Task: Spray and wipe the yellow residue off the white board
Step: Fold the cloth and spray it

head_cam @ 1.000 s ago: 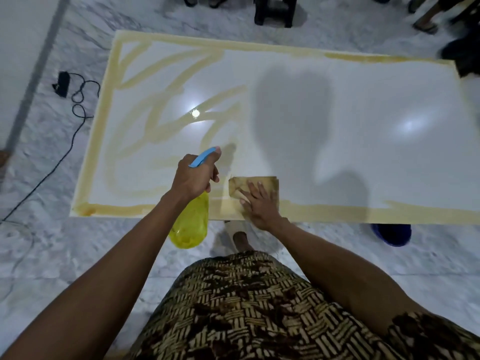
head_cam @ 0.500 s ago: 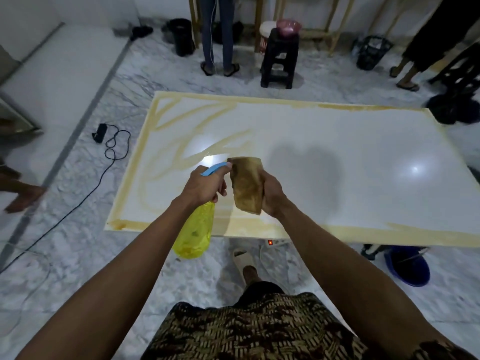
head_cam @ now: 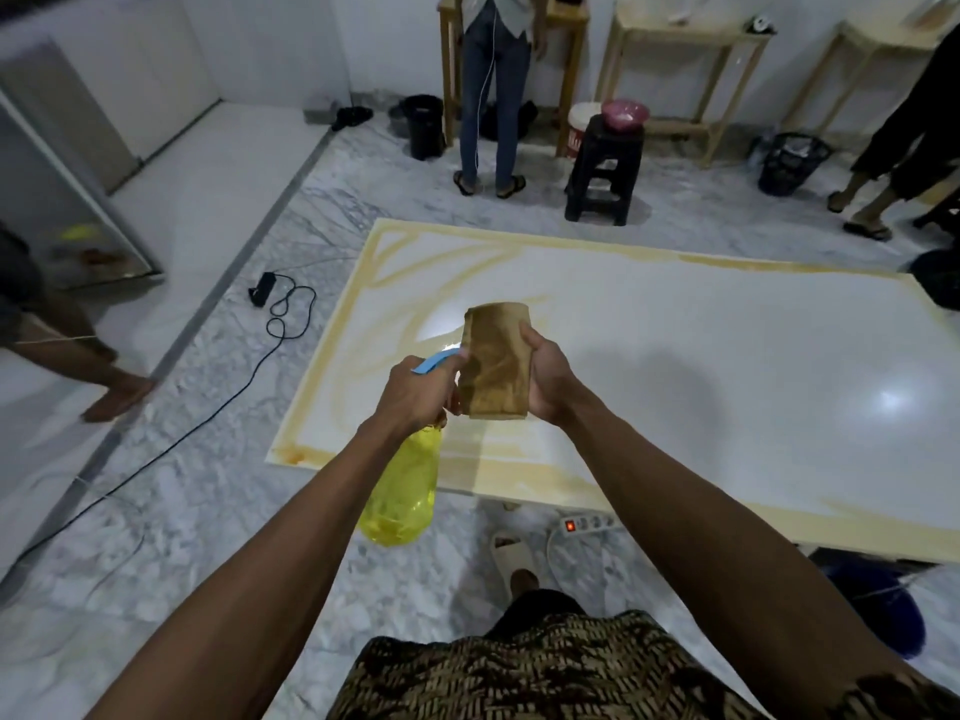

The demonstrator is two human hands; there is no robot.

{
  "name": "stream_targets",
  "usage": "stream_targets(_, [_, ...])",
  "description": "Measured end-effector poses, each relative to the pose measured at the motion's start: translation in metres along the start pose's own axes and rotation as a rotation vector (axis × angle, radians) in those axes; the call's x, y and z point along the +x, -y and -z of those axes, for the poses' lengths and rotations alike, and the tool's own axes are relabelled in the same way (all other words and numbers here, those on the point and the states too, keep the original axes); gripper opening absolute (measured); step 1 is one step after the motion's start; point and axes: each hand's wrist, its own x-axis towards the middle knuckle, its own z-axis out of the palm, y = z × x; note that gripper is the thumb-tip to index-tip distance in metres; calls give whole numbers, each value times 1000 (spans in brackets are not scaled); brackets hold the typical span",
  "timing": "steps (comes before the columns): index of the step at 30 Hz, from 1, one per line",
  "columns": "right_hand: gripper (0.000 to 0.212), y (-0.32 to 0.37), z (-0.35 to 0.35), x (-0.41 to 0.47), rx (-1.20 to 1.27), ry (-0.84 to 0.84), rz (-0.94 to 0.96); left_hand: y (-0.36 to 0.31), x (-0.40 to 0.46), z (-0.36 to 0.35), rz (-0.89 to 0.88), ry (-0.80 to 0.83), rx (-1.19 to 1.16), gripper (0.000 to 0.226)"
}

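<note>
The white board [head_cam: 701,366] lies flat and low over the marble floor, with yellow residue [head_cam: 363,324] streaked over its left part and along its edges. My left hand [head_cam: 415,394] grips a yellow spray bottle [head_cam: 402,491] with a blue trigger, its nozzle pointing at the cloth. My right hand [head_cam: 548,381] holds a folded, yellow-stained cloth [head_cam: 496,361] upright in the air above the board's near left part, right in front of the nozzle.
A white power strip [head_cam: 587,523] with a lit red switch lies on the floor by my sandalled foot [head_cam: 514,558]. A black cable [head_cam: 280,314] runs left of the board. A blue basin [head_cam: 883,605] sits under the board's near edge. A black stool [head_cam: 602,168] and people stand beyond.
My right hand lifted the cloth off the board's near edge and raised it in front of the bottle's nozzle. My view tilted up, showing more of the room.
</note>
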Motion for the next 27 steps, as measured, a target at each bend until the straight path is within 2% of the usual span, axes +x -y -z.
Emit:
stream_targets(4, [63,2,-11,10,1,-6,-13,-1,4,5,-4,-46,-20,66])
stream_targets(9, [64,7,-16,28,-12,-32,13,-5,18,9,74,-81,-37,52])
stream_targets(13, [65,11,-9,47,30,-11,11,-15,41,6,40,-71,-18,57])
stream_targets(16, [57,7,4,65,77,3,-3,-23,67,-1,25,-77,-12,62])
stream_targets(20, [48,23,29,103,37,-84,-40,-45,114,-9,35,-19,20,53])
stream_targets(24, [37,70,60,141,-20,-183,-44,-65,173,-18,58,32,51,55])
stream_targets(27, [40,116,96,182,-134,-371,-7,-74,217,-27,81,58,59,54])
